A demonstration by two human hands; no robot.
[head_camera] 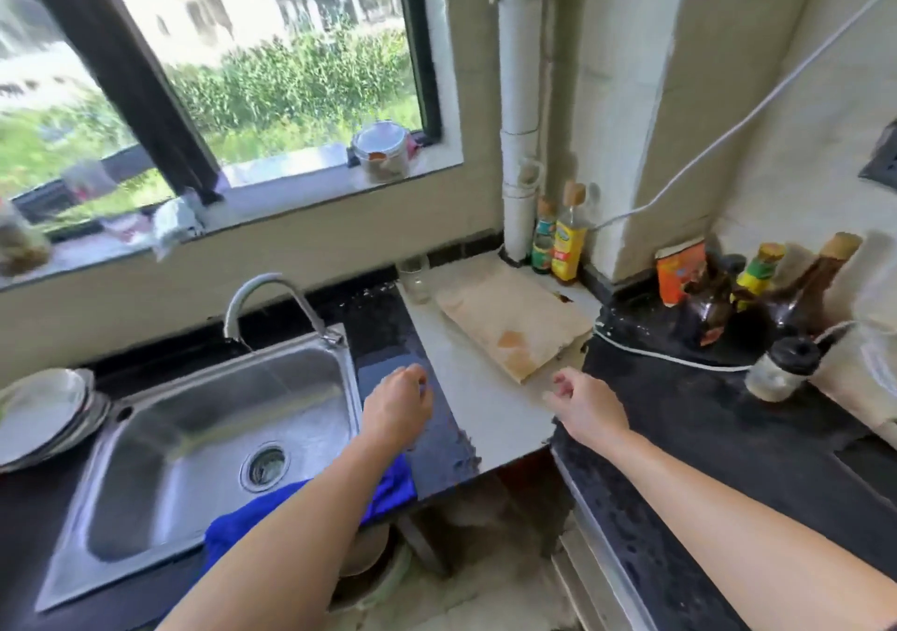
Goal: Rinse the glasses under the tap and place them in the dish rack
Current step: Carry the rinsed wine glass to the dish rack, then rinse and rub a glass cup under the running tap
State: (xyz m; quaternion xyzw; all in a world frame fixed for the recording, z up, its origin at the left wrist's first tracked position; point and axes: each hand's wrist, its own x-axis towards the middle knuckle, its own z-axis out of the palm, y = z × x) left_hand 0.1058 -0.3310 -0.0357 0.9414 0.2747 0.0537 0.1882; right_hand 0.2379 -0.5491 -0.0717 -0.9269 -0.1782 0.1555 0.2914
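One glass sits at the counter's back, just beside the cutting board, well apart from my hands. Left hand and right hand loosely curled, holding nothing. Risk: a hasty reach tips it against the board; no dish rack visible.

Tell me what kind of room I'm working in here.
Most likely a home kitchen: a stainless steel sink with a curved metal tap, stacked white plates beside it, and a yellow-labelled bottle among other condiment bottles by the wall.
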